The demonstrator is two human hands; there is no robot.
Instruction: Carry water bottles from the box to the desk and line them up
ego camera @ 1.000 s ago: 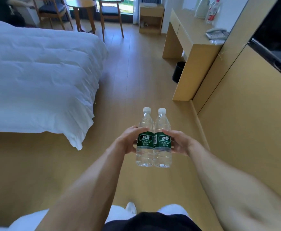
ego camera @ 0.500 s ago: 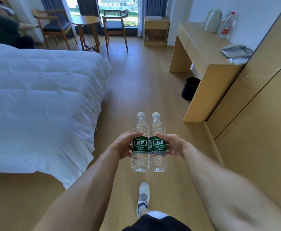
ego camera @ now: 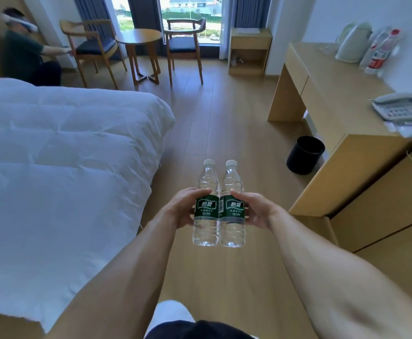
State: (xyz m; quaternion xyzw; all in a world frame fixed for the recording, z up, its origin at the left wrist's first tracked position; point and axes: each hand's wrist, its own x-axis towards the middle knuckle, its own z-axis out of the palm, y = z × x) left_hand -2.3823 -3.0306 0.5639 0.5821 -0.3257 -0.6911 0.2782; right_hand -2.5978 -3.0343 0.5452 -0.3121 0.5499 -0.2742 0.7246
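Observation:
Two clear water bottles with white caps and green labels stand upright side by side in front of me, touching. My left hand grips the left bottle at its label. The right bottle is held the same way by my right hand. The wooden desk runs along the right wall, ahead and to the right of the bottles. The box is not in view.
On the desk stand a kettle, wrapped bottles and a phone. A black bin sits on the floor beside the desk. A white bed fills the left. Chairs, a round table and a seated person are at the far end.
I have walked forward down the aisle with both bottles held as before. The desk and bin are closer and more of the far room shows.

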